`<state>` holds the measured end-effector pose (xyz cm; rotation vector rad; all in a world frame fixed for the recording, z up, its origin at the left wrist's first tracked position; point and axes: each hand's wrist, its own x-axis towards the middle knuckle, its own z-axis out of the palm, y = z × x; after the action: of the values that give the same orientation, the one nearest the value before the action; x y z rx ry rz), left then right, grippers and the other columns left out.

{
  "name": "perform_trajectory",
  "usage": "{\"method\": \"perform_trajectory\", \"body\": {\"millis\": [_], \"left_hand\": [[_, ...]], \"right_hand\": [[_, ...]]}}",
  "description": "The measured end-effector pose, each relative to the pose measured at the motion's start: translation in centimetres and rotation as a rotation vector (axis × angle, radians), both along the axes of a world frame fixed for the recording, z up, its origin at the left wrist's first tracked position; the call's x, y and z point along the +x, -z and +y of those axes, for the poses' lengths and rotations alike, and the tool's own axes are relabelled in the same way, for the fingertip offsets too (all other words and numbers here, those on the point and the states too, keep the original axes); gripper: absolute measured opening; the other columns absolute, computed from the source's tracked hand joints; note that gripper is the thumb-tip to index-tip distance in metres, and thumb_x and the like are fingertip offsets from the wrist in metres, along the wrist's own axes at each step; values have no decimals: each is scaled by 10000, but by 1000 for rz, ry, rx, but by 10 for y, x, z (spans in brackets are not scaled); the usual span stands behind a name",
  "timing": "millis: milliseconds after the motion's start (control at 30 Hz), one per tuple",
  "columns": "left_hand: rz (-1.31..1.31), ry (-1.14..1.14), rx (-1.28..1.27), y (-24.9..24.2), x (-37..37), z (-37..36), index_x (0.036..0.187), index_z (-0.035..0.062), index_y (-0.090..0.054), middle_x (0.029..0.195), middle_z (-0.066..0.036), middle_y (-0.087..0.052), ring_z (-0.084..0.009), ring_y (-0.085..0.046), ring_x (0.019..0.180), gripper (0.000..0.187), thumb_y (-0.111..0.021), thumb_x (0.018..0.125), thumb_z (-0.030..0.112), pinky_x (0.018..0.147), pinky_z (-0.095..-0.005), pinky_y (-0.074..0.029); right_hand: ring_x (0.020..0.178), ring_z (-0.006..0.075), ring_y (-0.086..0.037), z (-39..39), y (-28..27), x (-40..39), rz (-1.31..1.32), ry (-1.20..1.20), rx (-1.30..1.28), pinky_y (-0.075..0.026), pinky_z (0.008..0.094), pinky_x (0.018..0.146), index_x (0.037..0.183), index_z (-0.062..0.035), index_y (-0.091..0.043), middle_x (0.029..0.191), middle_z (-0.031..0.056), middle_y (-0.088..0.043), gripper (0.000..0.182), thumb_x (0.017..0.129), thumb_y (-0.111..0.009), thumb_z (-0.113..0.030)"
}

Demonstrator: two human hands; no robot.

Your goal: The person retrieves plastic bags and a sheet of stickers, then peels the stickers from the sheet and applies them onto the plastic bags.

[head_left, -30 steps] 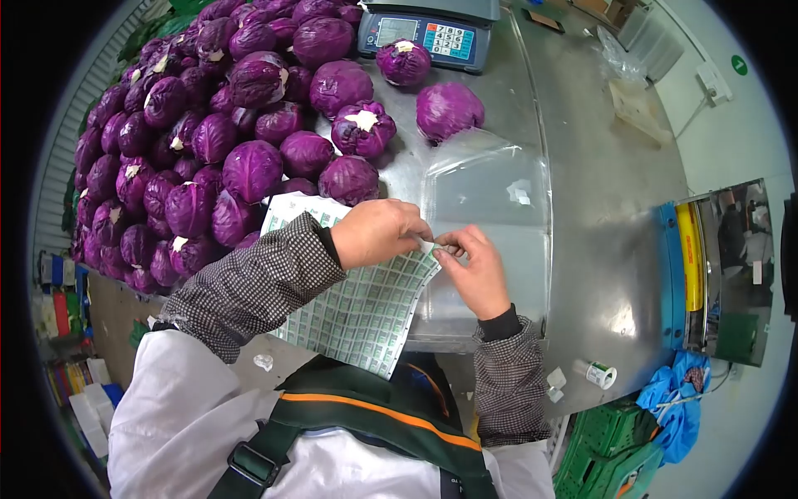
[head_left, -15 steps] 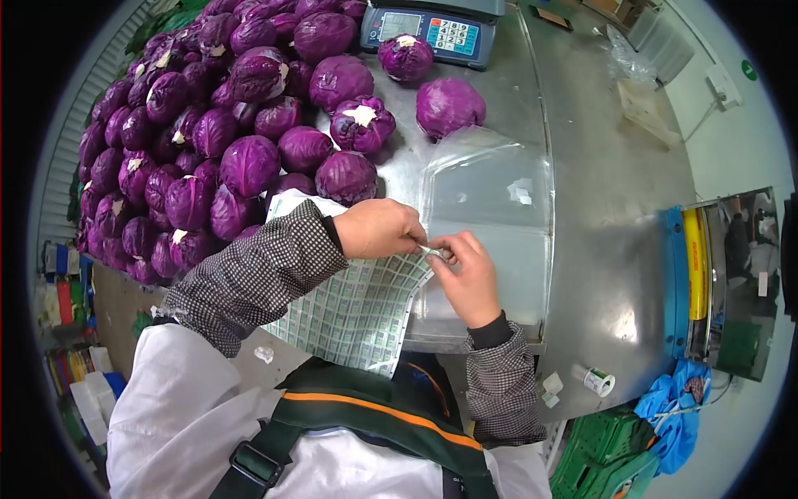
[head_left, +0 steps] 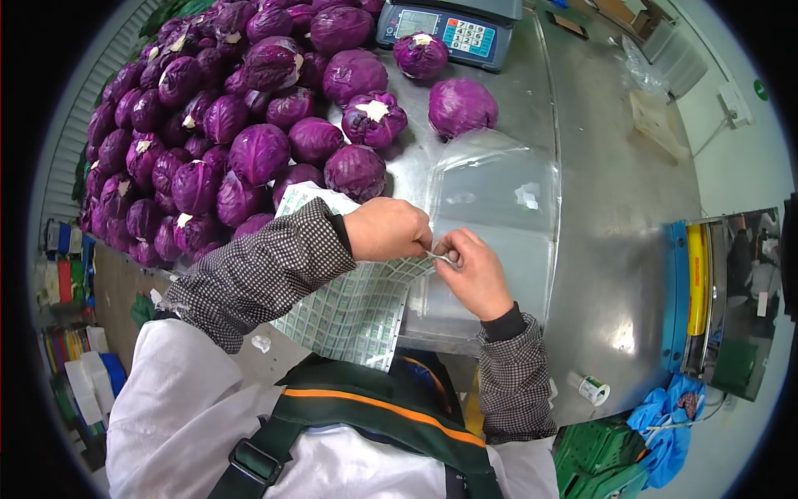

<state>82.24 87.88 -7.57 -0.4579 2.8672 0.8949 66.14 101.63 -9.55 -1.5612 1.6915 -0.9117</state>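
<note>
Printed label sheet (head_left: pixel 353 320) between two pinches. My left fingers (head_left: pixel 421 239) are closing on its far right corner from the left, and my right fingers (head_left: pixel 450 242) are pinching the same corner just beside them; a pale, curled edge is showing in the gap, though whether it is one layer or two I am not able to tell. From my fingers the sheet is sloping down toward my body, and another part of it is showing beyond my left forearm. It is looking light, thin and limp, bowing under its own weight, so it is probably creasing or tearing easily; the margin close to the corner is offering the best hold, with fingertips only and little force. Under and beyond my right fingers, clear plastic bags (head_left: pixel 499 191) are lying flat on the metal bench (head_left: pixel 615 216), looking slick. Beyond and left of my left fingers, red cabbages (head_left: pixel 355 173) are resting in a heap, and farther out, straight ahead of my fingers, a digital scale (head_left: pixel 443 25) is standing.
</note>
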Motion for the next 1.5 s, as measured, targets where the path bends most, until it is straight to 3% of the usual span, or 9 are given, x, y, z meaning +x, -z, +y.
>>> {"method": "perform_trajectory", "body": {"millis": [367,500,633,767,867,1100,1200,1367,1500], "left_hand": [[-197,-48,115,1,-7,-14,917,87,-742,850,-121,-703,-315,-674,814,211,-713,807,265,745,-402,-527],[-405,-22,-48,1,-15,-18,1042,122,-715,927,-141,-690,-311,-666,866,244,-667,817,204,731,-417,-517],[39,-9,-656,24,-9,3,1288,151,-542,1091,-166,-538,-319,-567,1006,553,-623,749,59,743,-421,-493],[282,102,54,55,-46,73,1073,48,-564,1021,-129,-529,-326,-571,962,367,-716,746,118,812,-413,-520],[250,89,7,107,-55,95,1054,56,-556,1022,-132,-514,-322,-566,955,321,-711,783,131,793,-418,-516],[227,-55,397,115,-71,73,853,45,-651,816,-119,-593,-281,-613,765,169,-715,837,201,726,-386,-504],[68,-238,482,73,-105,17,981,45,-689,853,-90,-682,-182,-636,778,240,-691,880,263,695,-320,-513],[836,-930,363,38,-103,-86,1123,9,-619,1008,-149,-686,-231,-655,930,326,-594,949,284,845,-343,-505],[365,-516,-11,11,-20,-65,1021,19,-647,900,-166,-671,-333,-634,848,351,-622,912,351,777,-398,-502]], "right_hand": [[818,242,-544,4,3,12,674,-75,-505,-413,377,716,839,-111,-567,839,42,-538,115,784,-667,-103],[778,199,-557,25,14,8,375,76,-364,-441,350,699,855,-63,-578,826,32,-561,123,792,-684,-65],[674,108,-545,68,44,-59,-411,609,2,-460,266,621,883,-23,-586,794,8,-606,71,862,-654,-20],[665,149,-577,88,88,-115,-218,642,160,-483,298,630,900,-27,-598,781,30,-613,100,865,-680,-72],[681,239,-604,81,98,-121,470,530,235,-494,366,656,944,-46,-596,766,72,-600,183,854,-713,-156],[680,104,-502,96,27,-102,-155,947,-69,-428,247,641,991,-26,-566,780,16,-550,157,871,-663,-56],[662,106,-573,105,14,-71,179,831,-306,-458,223,591,1025,-19,-601,754,37,-583,177,871,-675,-64],[727,233,-602,68,24,-27,78,444,22,-501,339,659,1107,-25,-591,858,114,-601,361,827,-751,-188],[840,264,-608,25,47,2,94,269,-34,-499,378,733,1267,-46,-495,928,134,-598,553,805,-763,-188]]}}
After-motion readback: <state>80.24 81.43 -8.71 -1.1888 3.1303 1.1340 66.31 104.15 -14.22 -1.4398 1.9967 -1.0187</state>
